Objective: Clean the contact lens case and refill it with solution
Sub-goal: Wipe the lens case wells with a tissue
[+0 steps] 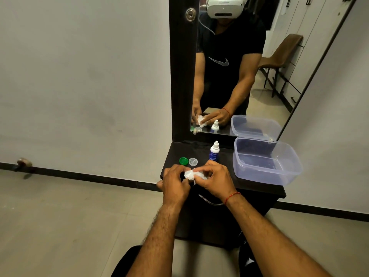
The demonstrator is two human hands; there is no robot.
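Both hands meet over the front edge of the dark dresser top [259, 188]. My left hand [175, 182] grips the contact lens case, which is mostly hidden inside the fingers. My right hand [215, 180] presses a crumpled white tissue [192, 174] against it. Behind the hands lie two loose caps side by side, a green cap [183, 161] and a clear cap [193, 161]. A small white solution bottle [214, 151] with a blue label stands upright just behind my right hand.
A clear plastic container [287, 174] with some water in it sits on the right of the dresser top. A tall mirror [229, 76] rises behind. A light wall lies to the left and tiled floor below.
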